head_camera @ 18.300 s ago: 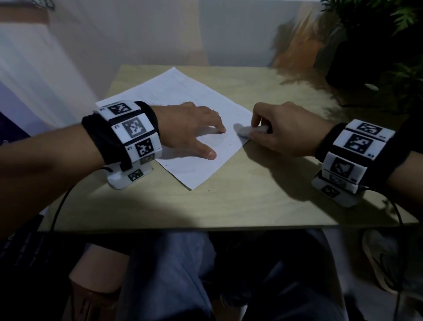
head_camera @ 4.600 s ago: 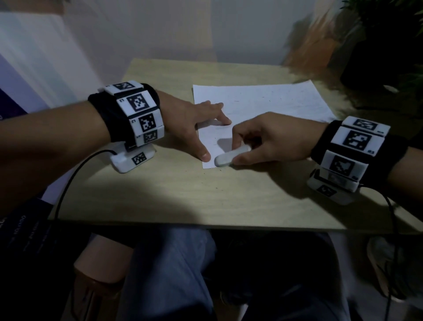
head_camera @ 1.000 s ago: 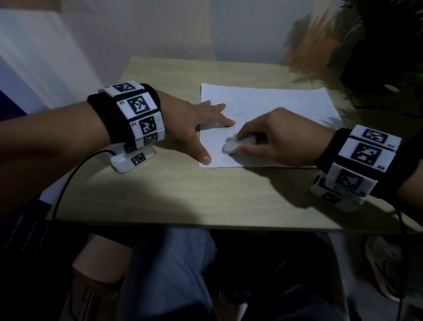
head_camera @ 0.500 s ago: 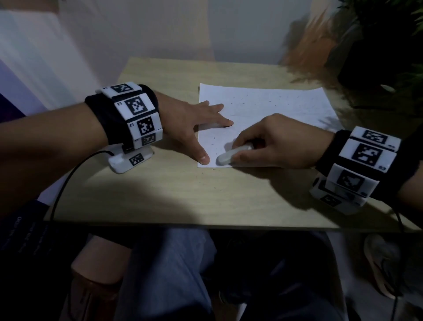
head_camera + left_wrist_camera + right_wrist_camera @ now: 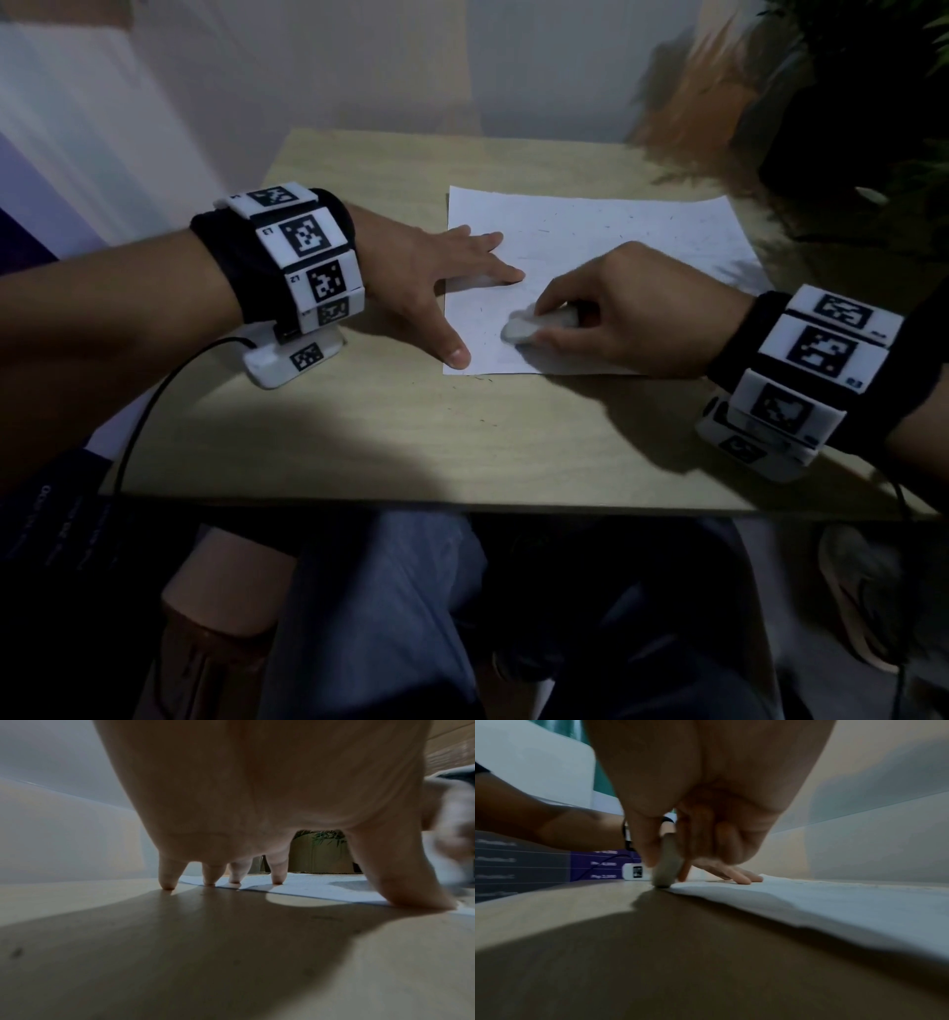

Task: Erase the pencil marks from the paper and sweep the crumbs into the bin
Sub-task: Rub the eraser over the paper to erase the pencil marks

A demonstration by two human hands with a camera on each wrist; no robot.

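Note:
A white sheet of paper [image 5: 606,241] lies flat on the wooden table [image 5: 411,442], speckled with small dark eraser crumbs [image 5: 611,222]. My right hand [image 5: 611,308] pinches a white eraser [image 5: 534,326] and presses its tip onto the sheet near its front left corner. In the right wrist view the eraser [image 5: 667,862] stands on the paper's edge [image 5: 808,902] between thumb and fingers. My left hand [image 5: 452,288] lies flat with fingers spread, holding down the sheet's left edge. The left wrist view shows its fingertips [image 5: 277,878] on the paper [image 5: 308,886]. No bin is in view.
A few crumbs [image 5: 480,379] lie on the table just in front of the sheet. A dark potted plant [image 5: 862,103] stands at the back right, beyond the table. My knees [image 5: 390,606] are under the front edge. A cable [image 5: 154,395] runs off my left wrist.
Over the last second my right hand rubbed the eraser back and forth over the sheet's front left part, and the stroke now sits slightly farther in. My left hand stays put.

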